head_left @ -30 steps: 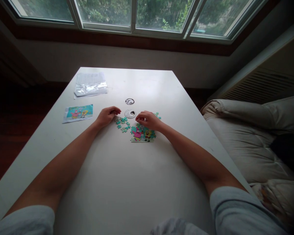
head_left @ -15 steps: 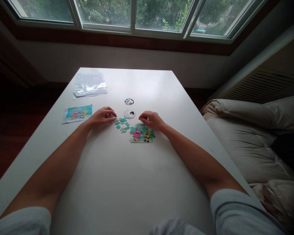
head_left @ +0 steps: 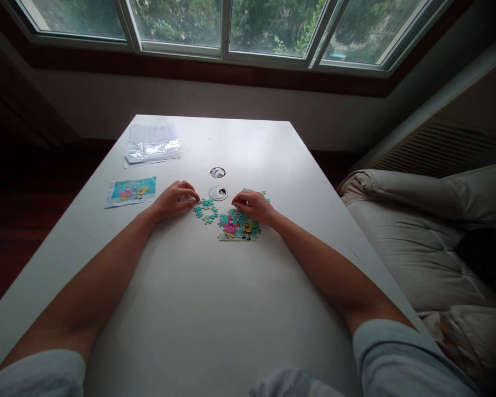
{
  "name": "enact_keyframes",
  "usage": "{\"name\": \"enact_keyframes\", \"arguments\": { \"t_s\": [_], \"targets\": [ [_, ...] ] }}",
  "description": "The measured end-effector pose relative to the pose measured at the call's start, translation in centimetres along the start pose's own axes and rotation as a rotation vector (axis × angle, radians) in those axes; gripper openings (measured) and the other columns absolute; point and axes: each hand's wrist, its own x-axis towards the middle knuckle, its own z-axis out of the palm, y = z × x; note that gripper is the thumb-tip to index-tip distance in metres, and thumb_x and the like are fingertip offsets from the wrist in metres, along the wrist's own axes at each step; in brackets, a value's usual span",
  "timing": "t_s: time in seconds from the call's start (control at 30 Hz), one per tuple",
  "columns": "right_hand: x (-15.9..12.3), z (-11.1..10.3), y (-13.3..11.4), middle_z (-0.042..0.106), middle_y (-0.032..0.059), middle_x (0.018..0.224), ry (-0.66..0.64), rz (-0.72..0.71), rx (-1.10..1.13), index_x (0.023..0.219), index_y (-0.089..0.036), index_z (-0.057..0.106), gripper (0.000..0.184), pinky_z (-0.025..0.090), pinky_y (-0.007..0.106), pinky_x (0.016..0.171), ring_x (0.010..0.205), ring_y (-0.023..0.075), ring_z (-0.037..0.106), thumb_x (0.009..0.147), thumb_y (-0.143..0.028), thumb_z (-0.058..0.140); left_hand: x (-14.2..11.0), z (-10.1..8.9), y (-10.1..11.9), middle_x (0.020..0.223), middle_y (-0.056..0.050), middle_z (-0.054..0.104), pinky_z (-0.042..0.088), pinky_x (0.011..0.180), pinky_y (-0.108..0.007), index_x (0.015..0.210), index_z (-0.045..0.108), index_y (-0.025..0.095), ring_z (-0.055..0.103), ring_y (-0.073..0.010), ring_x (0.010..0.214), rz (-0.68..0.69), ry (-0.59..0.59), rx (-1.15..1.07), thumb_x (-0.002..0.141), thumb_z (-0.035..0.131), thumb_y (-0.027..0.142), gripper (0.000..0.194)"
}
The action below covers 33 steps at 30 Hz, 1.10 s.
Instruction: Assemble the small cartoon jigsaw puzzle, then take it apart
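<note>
Well, L hand (head_left: 176,199), left of the part-built puzzle (head_left: 238,227), is half-curled by loose pcs (head_left: 205,212) (any grip unclear); R hand (head_left: 254,207), at the puzzle's far edge, looks narrow, contents unclear. A low drag there could prob. split the joins.

this looks like a room in a home: a padded beige sofa (head_left: 417,237) right of the right hand (head_left: 254,207), a wide window (head_left: 227,27) beyond both hands, dark reddish flooring (head_left: 20,220) left of the left hand (head_left: 176,199).
</note>
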Motion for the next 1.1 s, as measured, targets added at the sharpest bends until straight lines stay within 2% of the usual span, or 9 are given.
{"name": "enact_keyframes", "arguments": {
  "t_s": [0.17, 0.3, 0.4, 0.57, 0.83, 1.1],
  "targets": [
    [-0.1, 0.4, -0.3, 0.064, 0.0029, 0.081, -0.053, -0.057, -0.067, 0.091, -0.021, 0.072, 0.009, 0.039, 0.030, 0.078, 0.079, 0.0173, 0.054, 0.091, -0.022, 0.063, 0.0, 0.1, 0.0, 0.108, -0.008, 0.067, 0.044, 0.098, -0.039, 0.099, 0.079, 0.026, 0.057, -0.0231, 0.102, 0.001, 0.009, 0.019, 0.089, 0.065, 0.038, 0.021],
    [-0.2, 0.6, -0.1, 0.062, 0.0033, 0.083, -0.060, -0.084, -0.143, 0.094, -0.022, 0.072, 0.008, 0.039, 0.030, 0.079, 0.083, 0.0186, 0.052, 0.091, -0.024, 0.065, 0.0, 0.2, -0.1, 0.105, -0.007, 0.066, 0.047, 0.087, -0.034, 0.098, 0.077, 0.024, 0.057, -0.0211, 0.096, -0.005, 0.024, -0.005, 0.090, 0.064, 0.038, 0.021],
    [-0.2, 0.6, 0.1, 0.061, 0.0034, 0.083, -0.045, -0.089, -0.180, 0.096, -0.022, 0.072, 0.008, 0.039, 0.030, 0.079, 0.083, 0.0189, 0.051, 0.090, -0.025, 0.067, 0.0, 0.1, 0.5, 0.101, -0.007, 0.065, 0.047, 0.081, -0.031, 0.088, 0.075, 0.022, 0.058, -0.0200, 0.093, 0.000, -0.004, -0.043, 0.088, 0.066, 0.039, 0.019],
    [-0.3, 0.5, 0.1, 0.062, 0.0038, 0.083, -0.043, -0.082, -0.203, 0.096, -0.022, 0.072, 0.008, 0.039, 0.031, 0.081, 0.084, 0.0197, 0.051, 0.092, -0.025, 0.066, 0.2, 0.1, 1.3, 0.098, -0.007, 0.067, 0.045, 0.087, -0.034, 0.087, 0.075, 0.024, 0.056, -0.0218, 0.095, 0.072, -0.093, 0.011, 0.088, 0.067, 0.040, 0.019],
    [-0.5, 0.2, 0.6, 0.063, 0.0042, 0.081, 0.005, -0.050, -0.138, 0.092, -0.021, 0.072, 0.009, 0.040, 0.032, 0.078, 0.083, 0.0196, 0.052, 0.093, -0.025, 0.063, 0.0, 0.5, 0.5, 0.093, -0.006, 0.067, 0.045, 0.084, -0.034, 0.094, 0.079, 0.027, 0.055, -0.0213, 0.090, 0.077, -0.029, 0.078, 0.093, 0.060, 0.037, 0.022],
    [-0.5, -0.3, 0.8, 0.062, 0.0031, 0.079, 0.030, -0.009, -0.101, 0.089, -0.021, 0.072, 0.008, 0.040, 0.031, 0.074, 0.080, 0.0183, 0.052, 0.091, -0.022, 0.065, -0.1, 0.1, 0.6, 0.099, -0.007, 0.066, 0.045, 0.087, -0.033, 0.099, 0.080, 0.029, 0.057, -0.0209, 0.092, 0.110, -0.072, 0.042, 0.091, 0.065, 0.042, 0.021]
  ]
}}
